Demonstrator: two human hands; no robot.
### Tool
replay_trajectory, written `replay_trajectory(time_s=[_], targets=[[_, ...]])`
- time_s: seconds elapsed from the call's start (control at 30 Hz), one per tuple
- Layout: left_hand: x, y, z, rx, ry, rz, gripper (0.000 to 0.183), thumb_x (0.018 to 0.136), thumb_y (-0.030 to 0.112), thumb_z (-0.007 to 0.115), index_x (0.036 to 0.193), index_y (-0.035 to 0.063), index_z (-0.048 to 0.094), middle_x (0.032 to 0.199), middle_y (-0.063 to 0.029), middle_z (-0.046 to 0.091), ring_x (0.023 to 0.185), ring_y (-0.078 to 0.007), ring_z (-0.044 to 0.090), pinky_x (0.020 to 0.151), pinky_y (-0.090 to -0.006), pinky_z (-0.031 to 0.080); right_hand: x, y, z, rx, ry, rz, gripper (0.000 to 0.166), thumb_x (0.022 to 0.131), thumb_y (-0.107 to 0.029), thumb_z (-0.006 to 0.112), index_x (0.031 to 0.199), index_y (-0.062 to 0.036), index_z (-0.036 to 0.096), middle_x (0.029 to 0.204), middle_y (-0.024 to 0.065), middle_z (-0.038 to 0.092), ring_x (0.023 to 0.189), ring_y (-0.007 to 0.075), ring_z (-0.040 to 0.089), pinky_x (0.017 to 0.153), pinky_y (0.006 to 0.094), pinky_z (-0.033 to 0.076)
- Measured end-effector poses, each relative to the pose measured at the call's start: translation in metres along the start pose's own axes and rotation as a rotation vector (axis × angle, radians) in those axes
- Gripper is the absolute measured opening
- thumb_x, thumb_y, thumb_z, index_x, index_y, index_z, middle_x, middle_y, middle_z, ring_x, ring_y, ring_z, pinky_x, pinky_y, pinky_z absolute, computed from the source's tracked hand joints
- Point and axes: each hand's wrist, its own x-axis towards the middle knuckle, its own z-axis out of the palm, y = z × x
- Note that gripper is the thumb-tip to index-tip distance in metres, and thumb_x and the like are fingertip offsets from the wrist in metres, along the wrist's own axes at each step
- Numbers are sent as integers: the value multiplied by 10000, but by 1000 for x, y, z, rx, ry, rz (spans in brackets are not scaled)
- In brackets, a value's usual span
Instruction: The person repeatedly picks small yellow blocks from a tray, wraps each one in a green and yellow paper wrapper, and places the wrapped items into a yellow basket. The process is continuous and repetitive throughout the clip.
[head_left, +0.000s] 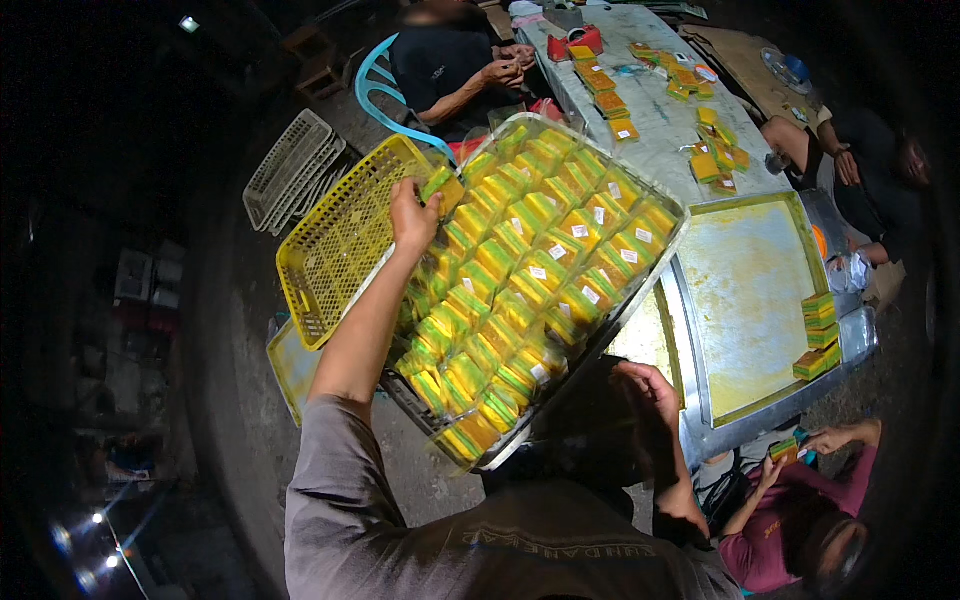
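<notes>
My left hand (414, 217) grips a plastic-wrapped slice of layered green and yellow cake (444, 190) at the far left side of a white plastic crate (679, 217). Rows of wrapped layered cake slices (525, 225) fill the crate, many bearing small white labels. To its left, a yellow plastic basket (289, 296) shows its perforated base. My right hand (651, 382) is to the right of the crate's near part, partly in shadow, its fingers bent; I cannot tell whether it holds anything.
Cake slices (609, 101) and a red tape dispenser (589, 39) lie on a long table (652, 150). Metal trays (750, 300) stand nearer, with stacked slices (819, 322) on the right. White baskets (289, 169) are stacked at left. Several people work around the table, one on a blue chair (369, 75).
</notes>
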Motion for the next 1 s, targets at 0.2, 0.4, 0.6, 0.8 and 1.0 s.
replay_trajectory(time_s=[0.2, 0.4, 0.6, 0.8, 1.0], targets=[[0, -9, 0, 41, -99, 67, 239, 859, 153, 735, 976, -1, 595, 942, -166, 595, 849, -325, 589, 761, -437, 475, 3, 5, 11, -239, -108, -65, 258, 960, -45, 596, 1208, 23, 621, 1140, 108, 662, 1066, 177, 628, 939, 284, 487], [4, 11, -18, 194, 14, 220, 95, 850, 92, 688, 885, 12, 650, 910, -172, 627, 859, -385, 618, 735, -467, 496, -8, -5, 20, -229, -131, -82, 269, 956, -58, 602, 1209, 31, 616, 1165, 107, 655, 1076, 177, 626, 942, 283, 485], [12, 14, -12, 373, -440, 188, 186, 867, 90, 659, 1044, 33, 661, 1064, -192, 646, 1005, -393, 627, 811, -479, 515, -7, 42, 6, -168, -146, -104, 278, 952, -1, 603, 1229, 24, 604, 1216, 100, 638, 1112, 168, 622, 962, 299, 494], [-10, 33, -59, 69, 25, 234, 576, 855, 124, 705, 1383, 35, 493, 1314, -219, 535, 1197, -357, 565, 1024, -444, 456, -54, 1, 27, -756, 99, -367, 243, 904, 28, 631, 1139, -17, 672, 1110, 121, 660, 1013, 233, 666, 877, 315, 524], [-149, 93, -155, -385, 10, 412, 401, 845, 77, 725, 1221, 9, 603, 1188, -167, 623, 1079, -292, 638, 924, -368, 527, -114, 31, -14, -918, 485, -310, 115, 831, -79, 771, 901, -2, 724, 828, 135, 685, 719, 233, 645, 684, 332, 507]])
